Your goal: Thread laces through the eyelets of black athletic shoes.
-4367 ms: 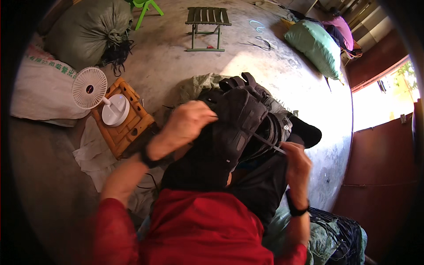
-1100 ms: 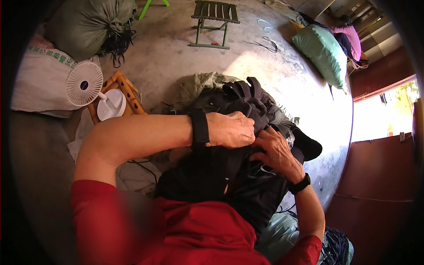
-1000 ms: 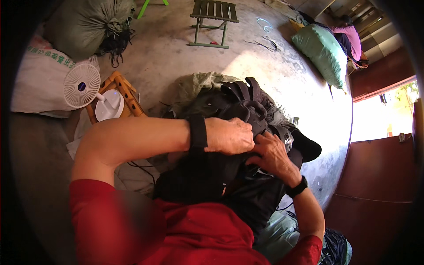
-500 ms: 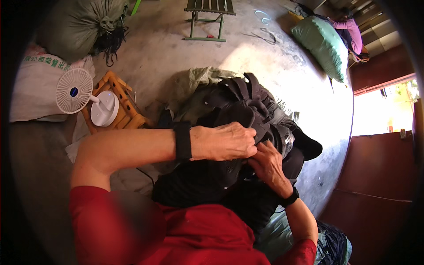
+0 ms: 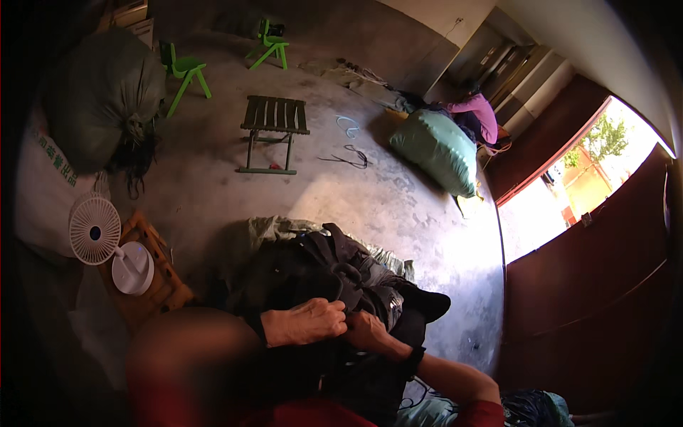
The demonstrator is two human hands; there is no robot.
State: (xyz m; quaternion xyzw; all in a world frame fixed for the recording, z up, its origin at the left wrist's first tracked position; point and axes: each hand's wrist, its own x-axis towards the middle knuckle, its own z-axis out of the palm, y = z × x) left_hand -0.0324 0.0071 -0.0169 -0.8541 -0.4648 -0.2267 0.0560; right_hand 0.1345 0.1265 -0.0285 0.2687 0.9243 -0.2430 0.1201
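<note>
My left hand point(image 5: 307, 322) and my right hand point(image 5: 371, 334) meet over my lap, their fingers closed and pressed together at the edge of a dark fabric piece point(image 5: 348, 288). The exact spot they pinch is hidden by the fingers. Around it lies a heap of black and dark grey padded pieces point(image 5: 284, 274) with curved, strap-like ends, one rounded end point(image 5: 430, 304) sticking out to the right. A pale woven sack point(image 5: 274, 229) shows at the heap's far edge. Both wrists wear black bands.
Left, a white fan point(image 5: 133, 268) stands on a bamboo seat point(image 5: 167, 285) near bulky sacks point(image 5: 107, 99). Ahead are a folding stool point(image 5: 276, 115), two green chairs point(image 5: 186, 67), and cords point(image 5: 348, 156). A pink-sleeved person point(image 5: 482, 117) sits behind a green sack point(image 5: 437, 151); a dark red door point(image 5: 583, 313) is right.
The view has tilted up, bringing green chairs and more of the room into sight. My hands and the heap appear lower and further left; both hands still pinch together at the dark fabric.
</note>
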